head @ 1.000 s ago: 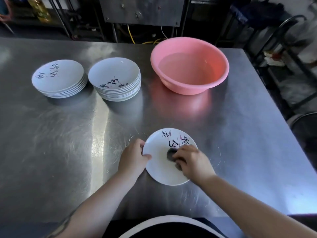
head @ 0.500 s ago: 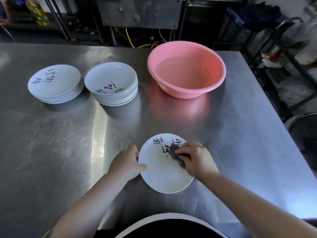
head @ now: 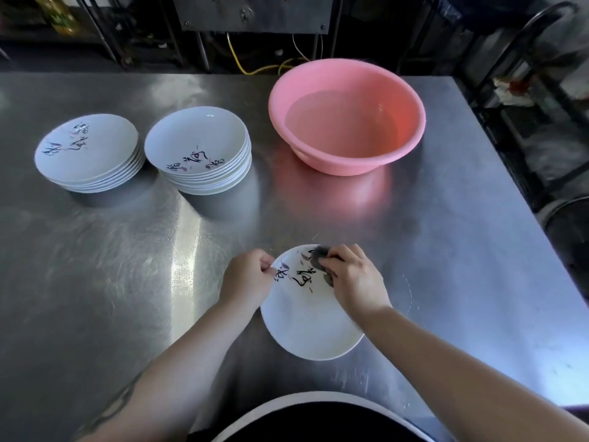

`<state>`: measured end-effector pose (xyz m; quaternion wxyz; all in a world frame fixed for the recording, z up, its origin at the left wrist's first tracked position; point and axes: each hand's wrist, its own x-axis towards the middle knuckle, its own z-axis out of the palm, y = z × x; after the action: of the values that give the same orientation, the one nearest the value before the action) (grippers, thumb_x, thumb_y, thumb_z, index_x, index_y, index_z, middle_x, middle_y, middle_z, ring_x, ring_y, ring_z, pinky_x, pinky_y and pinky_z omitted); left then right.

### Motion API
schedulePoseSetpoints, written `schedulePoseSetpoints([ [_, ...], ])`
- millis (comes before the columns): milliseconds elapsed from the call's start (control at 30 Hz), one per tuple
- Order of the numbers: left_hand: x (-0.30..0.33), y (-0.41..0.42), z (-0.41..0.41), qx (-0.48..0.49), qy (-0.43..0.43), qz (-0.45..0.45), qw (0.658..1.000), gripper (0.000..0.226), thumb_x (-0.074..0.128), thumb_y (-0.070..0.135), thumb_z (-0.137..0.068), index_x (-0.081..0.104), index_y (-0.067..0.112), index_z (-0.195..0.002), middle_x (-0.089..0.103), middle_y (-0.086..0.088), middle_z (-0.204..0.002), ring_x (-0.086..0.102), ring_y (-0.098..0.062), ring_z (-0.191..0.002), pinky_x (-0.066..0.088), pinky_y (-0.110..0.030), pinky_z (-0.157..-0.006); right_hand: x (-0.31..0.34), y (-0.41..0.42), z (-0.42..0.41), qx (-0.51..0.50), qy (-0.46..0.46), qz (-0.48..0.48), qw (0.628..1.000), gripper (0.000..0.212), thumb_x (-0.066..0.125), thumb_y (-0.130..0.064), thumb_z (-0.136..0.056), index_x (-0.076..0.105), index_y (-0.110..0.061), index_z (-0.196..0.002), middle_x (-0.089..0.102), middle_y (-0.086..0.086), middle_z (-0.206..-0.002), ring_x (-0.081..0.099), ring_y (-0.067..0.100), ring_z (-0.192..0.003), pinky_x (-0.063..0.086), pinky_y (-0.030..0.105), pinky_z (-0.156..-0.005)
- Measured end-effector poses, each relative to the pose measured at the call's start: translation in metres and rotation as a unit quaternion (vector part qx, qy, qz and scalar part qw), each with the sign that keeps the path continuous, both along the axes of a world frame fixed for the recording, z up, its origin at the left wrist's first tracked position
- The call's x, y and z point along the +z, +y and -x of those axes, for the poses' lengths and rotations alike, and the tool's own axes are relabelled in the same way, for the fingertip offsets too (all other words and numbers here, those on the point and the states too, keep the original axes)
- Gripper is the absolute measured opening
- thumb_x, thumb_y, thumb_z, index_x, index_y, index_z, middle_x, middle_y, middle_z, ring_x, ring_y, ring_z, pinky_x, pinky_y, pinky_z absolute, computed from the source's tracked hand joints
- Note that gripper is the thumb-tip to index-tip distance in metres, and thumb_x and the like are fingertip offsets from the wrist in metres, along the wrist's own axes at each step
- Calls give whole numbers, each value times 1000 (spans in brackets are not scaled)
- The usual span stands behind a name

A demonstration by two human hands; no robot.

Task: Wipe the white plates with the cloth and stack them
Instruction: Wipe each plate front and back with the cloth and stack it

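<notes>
A white plate with black brush lettering lies on the steel table near its front edge. My left hand pinches the plate's left rim. My right hand grips a small dark grey cloth and presses it onto the plate's far rim. Most of the cloth is hidden under my fingers. Two stacks of the same white plates stand at the back left: a lower stack and a taller stack beside it.
A pink basin holding water stands at the back right of the steel table. Chairs and dark metal frames stand past the table's right edge; cables and equipment lie behind its far edge.
My right hand has slid the cloth from the plate's middle up to its far rim. The plate has turned anticlockwise under my left hand, which has shifted up along the rim.
</notes>
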<state>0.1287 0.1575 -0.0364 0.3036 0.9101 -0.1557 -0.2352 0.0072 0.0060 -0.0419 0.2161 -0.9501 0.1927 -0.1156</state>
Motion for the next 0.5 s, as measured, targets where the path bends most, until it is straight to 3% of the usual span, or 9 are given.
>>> schedulePoseSetpoints([
  [100,8,15,5,-68,42,-66,995,19,77,22,-80,59,28,-80,67,13,-86,64,-11,-82,50,-27,-70,4,6,3,-13,-5,-2,1000,42,75,10,-64,77,-22,-90,65,-5,-89,60,26,-81,47,29,-44],
  [200,18,0,-3,-81,-7,-36,996,23,77,32,-79,61,29,-95,64,15,-92,62,-10,-86,51,-30,-78,4,13,-6,13,-22,-9,1000,39,74,11,-63,78,-17,-90,70,0,-92,62,30,-81,54,37,-51],
  [300,20,-21,-6,-99,-11,-13,995,18,71,19,-86,68,19,-103,71,2,-97,66,-21,-93,53,-35,-82,4,13,-13,60,-22,-11,998,39,72,12,-65,78,-15,-93,71,3,-99,63,31,-83,56,40,-61],
  [367,14,-20,-4,-84,2,-23,996,9,72,15,-86,68,15,-94,72,-2,-92,66,-24,-90,51,-33,-76,4,9,-11,66,-17,2,998,38,73,12,-63,78,-15,-90,71,1,-95,63,30,-80,56,37,-58],
  [500,5,6,2,-67,41,-66,995,17,77,23,-83,60,22,-79,67,5,-83,64,-18,-81,49,-30,-69,0,-2,0,1,-18,21,1000,39,74,15,-62,78,-15,-86,68,-1,-87,60,28,-78,50,33,-45],
])
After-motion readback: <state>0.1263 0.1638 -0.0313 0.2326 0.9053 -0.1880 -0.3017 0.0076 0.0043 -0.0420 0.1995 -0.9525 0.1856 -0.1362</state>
